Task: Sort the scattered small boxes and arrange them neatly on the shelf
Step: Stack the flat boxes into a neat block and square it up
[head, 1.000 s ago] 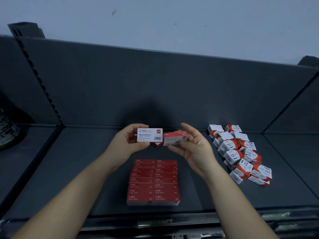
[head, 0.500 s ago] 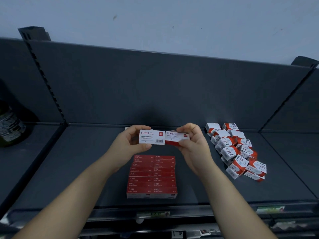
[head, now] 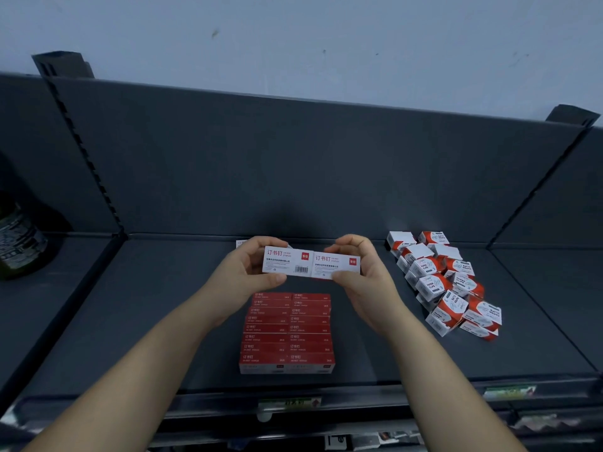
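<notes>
My left hand [head: 243, 277] pinches a white-and-red staple box [head: 287, 264] and my right hand [head: 365, 275] pinches a second staple box [head: 336, 266]. The two boxes are held end to end, white labels facing me, above the dark shelf [head: 163, 321]. Below them lies a neat two-column block of red staple boxes [head: 288, 332]. A jumbled heap of red-and-white paper clip boxes [head: 447, 285] sits to the right. Behind my left hand the corner of another white box [head: 241, 243] peeks out.
A dark bottle or can [head: 18, 243] stands on the neighbouring shelf section at far left. Slotted uprights [head: 88, 158] divide the shelf sections. The shelf's front rail [head: 293, 404] carries price labels. A pale wall rises behind the back panel.
My right hand turned its box so the white label faces me and brought it against the left box, end to end. The view shifted slightly.
</notes>
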